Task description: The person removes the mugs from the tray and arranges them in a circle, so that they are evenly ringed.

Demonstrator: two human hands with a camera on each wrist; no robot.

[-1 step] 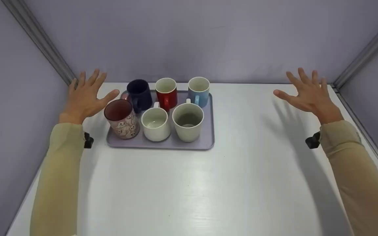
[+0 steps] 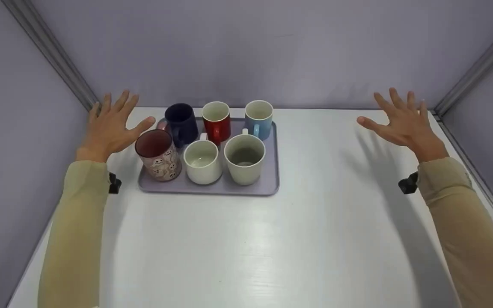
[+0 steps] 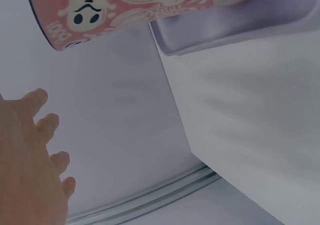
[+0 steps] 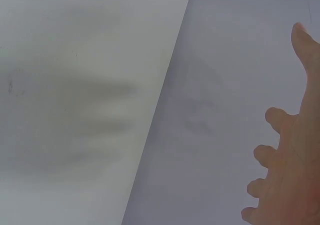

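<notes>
1. Left hand (image 2: 108, 130): fingers spread wide, holding nothing; patterned mug (image 2: 161, 160) stands just to its right, on the thumb side
2. Tray (image 2: 272, 171): right of the left hand, bearing the patterned mug and five other mugs
3. Right hand (image 2: 408, 124): fingers spread wide, holding nothing; the tray is well apart, to its left
4. Caution: a low rightward sweep of the left hand could tip the patterned mug, the nearest one
5. Caution: close spacing could let a shifted patterned mug knock the navy mug (image 2: 185, 122), also right of the left hand
</notes>
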